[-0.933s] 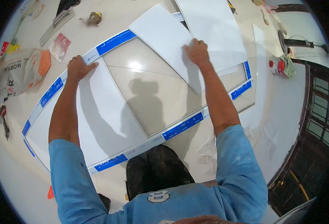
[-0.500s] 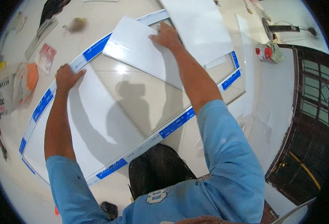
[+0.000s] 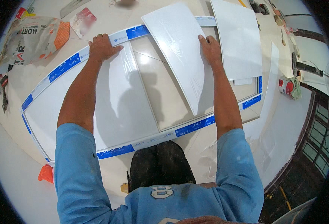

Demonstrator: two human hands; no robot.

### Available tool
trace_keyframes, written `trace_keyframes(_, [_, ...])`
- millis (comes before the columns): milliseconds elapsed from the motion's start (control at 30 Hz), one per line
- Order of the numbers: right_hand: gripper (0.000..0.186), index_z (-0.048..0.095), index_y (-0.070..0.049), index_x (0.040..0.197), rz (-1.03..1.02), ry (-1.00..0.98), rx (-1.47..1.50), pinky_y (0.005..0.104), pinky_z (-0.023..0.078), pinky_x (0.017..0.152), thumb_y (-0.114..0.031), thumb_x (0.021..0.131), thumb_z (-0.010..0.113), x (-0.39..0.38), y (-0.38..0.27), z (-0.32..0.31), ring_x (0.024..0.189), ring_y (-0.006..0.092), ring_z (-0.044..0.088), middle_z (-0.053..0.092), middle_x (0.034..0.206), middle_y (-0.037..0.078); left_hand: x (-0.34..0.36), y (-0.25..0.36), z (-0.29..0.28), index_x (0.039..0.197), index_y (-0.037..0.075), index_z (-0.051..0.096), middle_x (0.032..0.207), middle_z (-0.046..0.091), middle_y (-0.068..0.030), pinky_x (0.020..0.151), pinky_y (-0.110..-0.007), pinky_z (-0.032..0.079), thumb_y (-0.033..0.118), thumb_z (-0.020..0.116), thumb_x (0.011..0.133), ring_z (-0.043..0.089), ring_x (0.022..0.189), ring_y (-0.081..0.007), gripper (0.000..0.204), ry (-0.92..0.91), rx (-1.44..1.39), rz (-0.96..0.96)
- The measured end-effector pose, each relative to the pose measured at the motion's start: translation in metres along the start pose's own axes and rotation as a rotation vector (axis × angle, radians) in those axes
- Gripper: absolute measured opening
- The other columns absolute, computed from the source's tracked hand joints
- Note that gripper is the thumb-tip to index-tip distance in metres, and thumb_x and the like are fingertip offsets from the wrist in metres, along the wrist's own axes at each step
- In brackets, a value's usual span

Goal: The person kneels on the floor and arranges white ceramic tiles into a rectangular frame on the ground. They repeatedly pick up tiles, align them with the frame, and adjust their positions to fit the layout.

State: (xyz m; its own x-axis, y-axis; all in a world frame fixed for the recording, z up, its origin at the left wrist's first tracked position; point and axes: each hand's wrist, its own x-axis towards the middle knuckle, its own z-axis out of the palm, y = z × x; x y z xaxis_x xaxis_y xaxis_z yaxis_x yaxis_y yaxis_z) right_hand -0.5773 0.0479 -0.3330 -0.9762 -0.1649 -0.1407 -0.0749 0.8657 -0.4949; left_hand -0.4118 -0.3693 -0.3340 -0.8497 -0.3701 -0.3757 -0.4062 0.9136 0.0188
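Observation:
A long white frame (image 3: pixel 155 141) with blue printed film lies flat on the floor before me. Its left part is filled by a white panel (image 3: pixel 108 100). My left hand (image 3: pixel 104 47) is on the frame's far rail, fingers bent over it and thumb stretched out at the panel's edge. In my right hand (image 3: pixel 210 48) is the right edge of a loose white panel (image 3: pixel 175 52), thumb on top. This panel lies tilted across the frame, its near end inside the near rail. The undersides of my right fingers are hidden.
Another white panel (image 3: pixel 237 41) lies over the frame's right end, beside a long white strip (image 3: pixel 271 78). A paint can (image 3: pixel 286 86) with a green cloth stands farther right. At left are a printed sack (image 3: pixel 33 41) and a red-handled tool (image 3: pixel 4 93).
The loose panel has swung from lying slantwise to pointing more nearly toward me, with my right hand on its edge. My left hand stays on the far rail. The whole view has shifted.

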Motion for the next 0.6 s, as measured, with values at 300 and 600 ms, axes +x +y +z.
trace_keyframes(300, [0.055, 0.070, 0.006, 0.100, 0.243, -0.103, -0.064, 0.0492, 0.053, 0.082, -0.049, 0.098, 0.066, -0.084, 0.019, -0.006, 0.086, 0.0368, 0.069, 0.071, 0.093, 0.025, 0.002, -0.001, 0.004, 0.134, -0.005, 0.063, 0.127, 0.067, -0.0228, 0.109, -0.064, 0.045, 0.067, 0.077, 0.081, 0.061, 0.126, -0.0393, 0.091, 0.002, 0.002, 0.001])
trace_keyframes(600, [0.058, 0.064, 0.004, 0.085, 0.251, -0.044, -0.015, 0.0502, 0.050, 0.077, -0.052, 0.097, 0.069, -0.121, 0.030, 0.017, 0.080, 0.0373, 0.066, 0.067, 0.083, 0.025, 0.008, -0.003, 0.012, 0.132, -0.003, 0.066, 0.127, 0.069, -0.0218, 0.108, -0.063, 0.047, 0.065, 0.077, 0.084, 0.064, 0.123, -0.0381, 0.085, 0.060, 0.032, -0.011])
